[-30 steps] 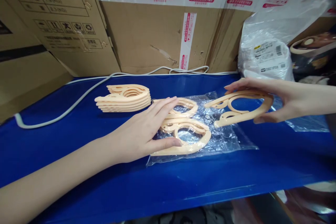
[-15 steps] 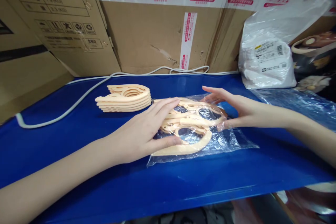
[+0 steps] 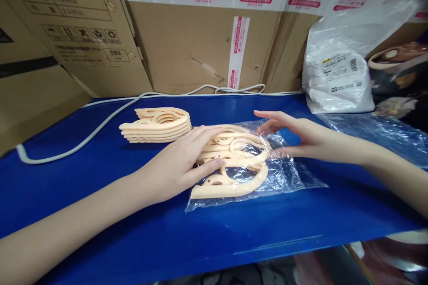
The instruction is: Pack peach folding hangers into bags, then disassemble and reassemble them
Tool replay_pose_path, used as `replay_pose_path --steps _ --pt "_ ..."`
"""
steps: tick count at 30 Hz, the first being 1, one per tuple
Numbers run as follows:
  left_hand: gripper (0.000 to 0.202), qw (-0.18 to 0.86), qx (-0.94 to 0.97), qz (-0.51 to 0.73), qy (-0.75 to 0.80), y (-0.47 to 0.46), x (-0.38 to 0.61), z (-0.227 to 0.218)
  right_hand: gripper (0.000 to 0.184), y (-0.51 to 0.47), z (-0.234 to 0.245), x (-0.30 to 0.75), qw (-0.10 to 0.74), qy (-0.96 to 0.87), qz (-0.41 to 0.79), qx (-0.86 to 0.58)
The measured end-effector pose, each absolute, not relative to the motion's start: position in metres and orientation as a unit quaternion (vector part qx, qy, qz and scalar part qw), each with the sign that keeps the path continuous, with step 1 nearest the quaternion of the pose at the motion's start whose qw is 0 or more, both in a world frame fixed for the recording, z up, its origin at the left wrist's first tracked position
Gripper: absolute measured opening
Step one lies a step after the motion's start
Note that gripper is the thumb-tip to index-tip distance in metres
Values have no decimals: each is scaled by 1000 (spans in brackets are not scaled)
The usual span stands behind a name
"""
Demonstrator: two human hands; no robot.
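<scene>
Cream plastic folding hangers (image 3: 249, 185) lie flat and overlapping in a clear plastic bag (image 3: 284, 182) at mid-table. Across their left end is my left hand (image 3: 179, 160), its thumb on a middle hanger and its fingers over the far ones, holding them between. At the right end of the hangers my right hand (image 3: 297, 138) is open, fingers and thumb apart, with the tips at the bag and close to the curved ends. A neat stack of matching hangers (image 3: 157, 127) sits behind my left hand, outside the bag.
A white cable (image 3: 110, 118) runs along the back of the blue table (image 3: 254, 236). Cardboard boxes (image 3: 187, 40) stand behind it. At the back right is a white plastic package (image 3: 337, 75), with clear plastic film (image 3: 377, 136) in front of it.
The upper hangers in the bag have shifted left, under my left hand. My right hand has moved slightly left along with them. The stack outside the bag remains in place.
</scene>
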State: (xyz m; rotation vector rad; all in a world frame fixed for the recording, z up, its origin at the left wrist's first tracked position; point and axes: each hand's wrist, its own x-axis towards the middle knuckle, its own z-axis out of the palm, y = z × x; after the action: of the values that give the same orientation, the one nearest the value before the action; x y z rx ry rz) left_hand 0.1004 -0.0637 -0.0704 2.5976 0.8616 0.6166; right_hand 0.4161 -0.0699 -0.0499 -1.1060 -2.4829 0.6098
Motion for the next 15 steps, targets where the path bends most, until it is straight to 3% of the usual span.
replay_pose_path --steps 10,15 --pt "52 172 914 205 305 -63 101 -68 63 -69 -58 405 205 -870 231 -384" --pt "50 185 921 194 283 -64 101 -67 68 -65 -51 413 206 -852 222 -428"
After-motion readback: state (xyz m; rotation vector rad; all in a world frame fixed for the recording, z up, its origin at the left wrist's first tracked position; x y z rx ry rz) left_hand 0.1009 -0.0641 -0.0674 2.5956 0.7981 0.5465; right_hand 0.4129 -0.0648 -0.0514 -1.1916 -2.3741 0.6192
